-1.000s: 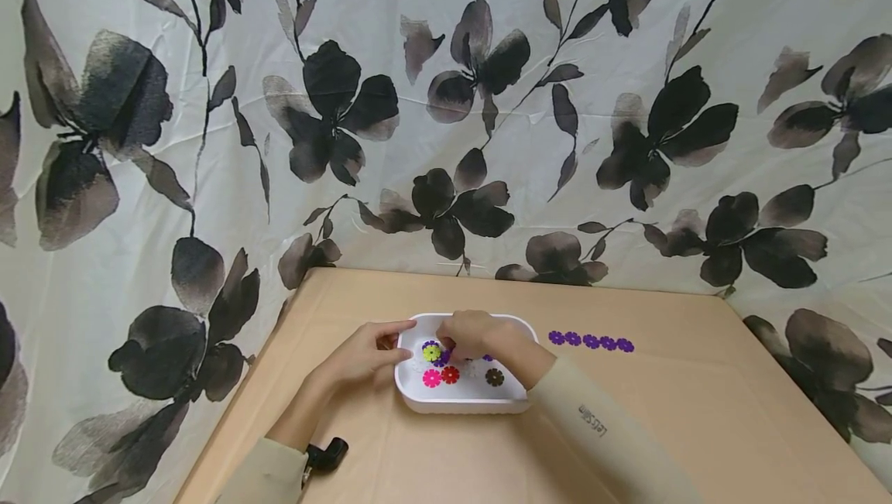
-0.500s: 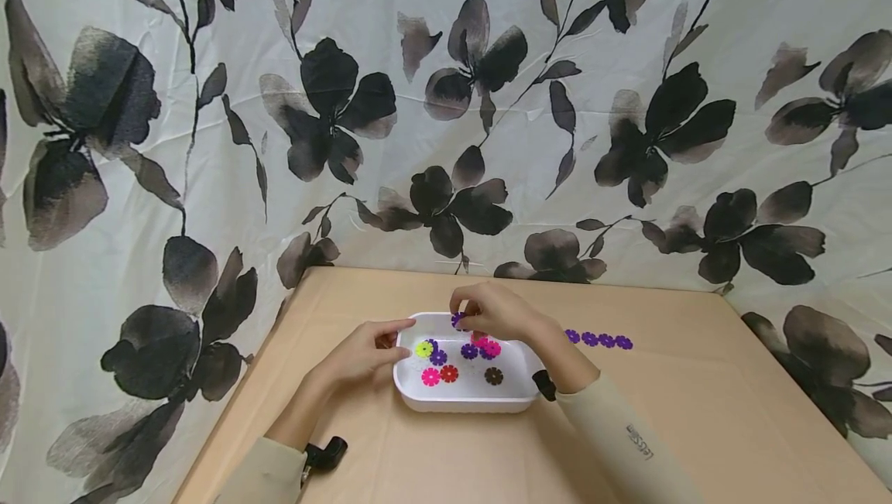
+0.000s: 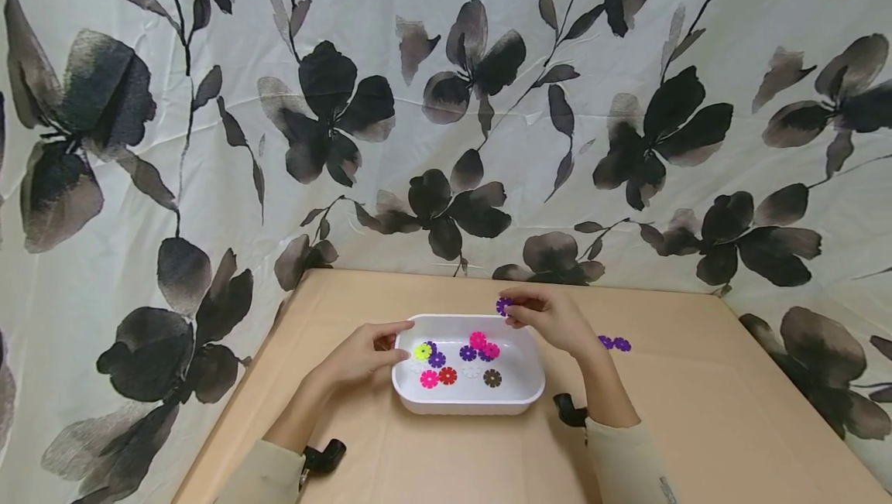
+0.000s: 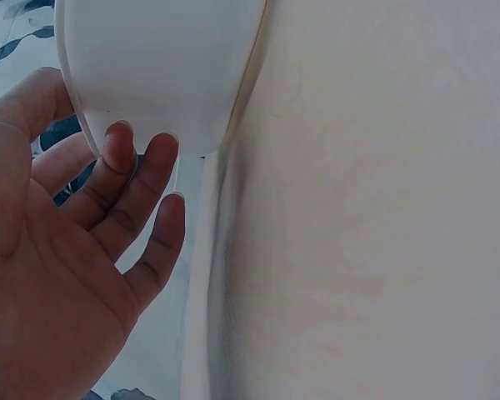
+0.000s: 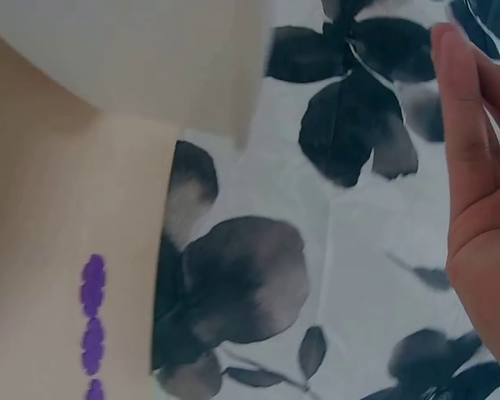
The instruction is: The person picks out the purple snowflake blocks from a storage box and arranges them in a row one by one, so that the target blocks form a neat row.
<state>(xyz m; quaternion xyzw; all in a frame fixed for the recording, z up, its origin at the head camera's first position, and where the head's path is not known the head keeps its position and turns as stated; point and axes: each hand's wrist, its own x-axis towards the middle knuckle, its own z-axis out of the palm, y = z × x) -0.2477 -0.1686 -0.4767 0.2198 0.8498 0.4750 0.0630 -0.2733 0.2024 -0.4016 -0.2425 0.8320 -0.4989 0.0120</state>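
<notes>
A white plastic tray (image 3: 467,405) lies on the table with several small flower-shaped discs inside. My left hand (image 3: 362,351) grips its left end; in the left wrist view, curled fingers (image 4: 150,187) meet the tray's outer wall. Past the tray's far right corner, my right hand (image 3: 554,322) pinches a purple flower disc (image 3: 503,306) between thumb and fingertips. A row of purple flower discs (image 3: 622,344) lies on the table to the right, partly hidden by the right hand and wrist; it also shows in the right wrist view.
Inside the tray are yellow (image 3: 423,351), pink (image 3: 428,378), red (image 3: 448,375), brown (image 3: 492,378) and purple discs, plus some clear ones. A floral cloth (image 3: 543,202) hangs behind the table (image 3: 683,411). Black wrist cameras sit on both wrists.
My right hand has come up out of the tray with the purple flower disc and moved right, over the tray's far right corner. The left hand stays at the tray's left end.
</notes>
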